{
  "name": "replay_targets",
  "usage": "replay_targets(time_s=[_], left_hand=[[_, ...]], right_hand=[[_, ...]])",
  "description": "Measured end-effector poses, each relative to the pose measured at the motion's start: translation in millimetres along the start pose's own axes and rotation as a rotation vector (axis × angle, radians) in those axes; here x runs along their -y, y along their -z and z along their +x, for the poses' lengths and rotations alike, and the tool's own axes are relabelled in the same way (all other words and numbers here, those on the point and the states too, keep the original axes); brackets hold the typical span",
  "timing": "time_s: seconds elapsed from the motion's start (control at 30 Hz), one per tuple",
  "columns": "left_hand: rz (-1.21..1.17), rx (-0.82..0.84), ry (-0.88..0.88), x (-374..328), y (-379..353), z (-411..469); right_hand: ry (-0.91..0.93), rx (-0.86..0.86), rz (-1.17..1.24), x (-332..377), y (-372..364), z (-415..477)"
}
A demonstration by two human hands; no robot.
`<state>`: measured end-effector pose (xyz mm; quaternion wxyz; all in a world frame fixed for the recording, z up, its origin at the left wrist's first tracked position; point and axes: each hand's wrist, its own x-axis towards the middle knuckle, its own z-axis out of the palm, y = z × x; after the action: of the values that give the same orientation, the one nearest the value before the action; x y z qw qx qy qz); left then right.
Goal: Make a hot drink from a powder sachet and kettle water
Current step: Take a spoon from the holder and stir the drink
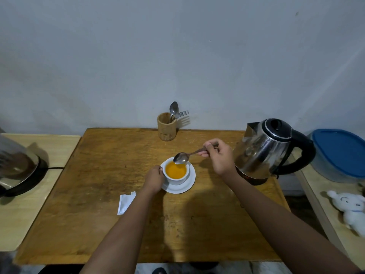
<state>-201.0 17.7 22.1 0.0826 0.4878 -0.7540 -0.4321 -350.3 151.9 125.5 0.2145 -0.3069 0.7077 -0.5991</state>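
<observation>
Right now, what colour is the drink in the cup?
Orange-yellow drink, in a white cup; the head view shows it.

I count two spoons (182, 156), one fork (182, 113), one cup (176, 173), one saucer (188, 185), one kettle (270, 149), one sachet (125, 202).

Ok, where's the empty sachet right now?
In the head view, the sachet lies flat on the wooden table, just left of the left forearm, nearer the person than the cup.
</observation>
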Motion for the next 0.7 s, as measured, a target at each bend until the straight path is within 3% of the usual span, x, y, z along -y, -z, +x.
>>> replay_targets(time_s=[0.43, 0.57, 0.7], left_hand=[[-0.136, -0.067, -0.046, 9.9, -2.6, -3.5], [-0.175, -0.074, -0.050, 11.6, -4.4, -5.9], [-0.171, -0.088, -0.098, 17.7, -5.4, -3.6]], right_hand=[[-0.517, -0.595, 0.703, -27.9, 29.8, -7.4], [-0.688, -0.674, 0.480, -63.4, 27.1, -29.3], [-0.731, -0.537, 0.170, -90.9, 22.6, -49.0]])
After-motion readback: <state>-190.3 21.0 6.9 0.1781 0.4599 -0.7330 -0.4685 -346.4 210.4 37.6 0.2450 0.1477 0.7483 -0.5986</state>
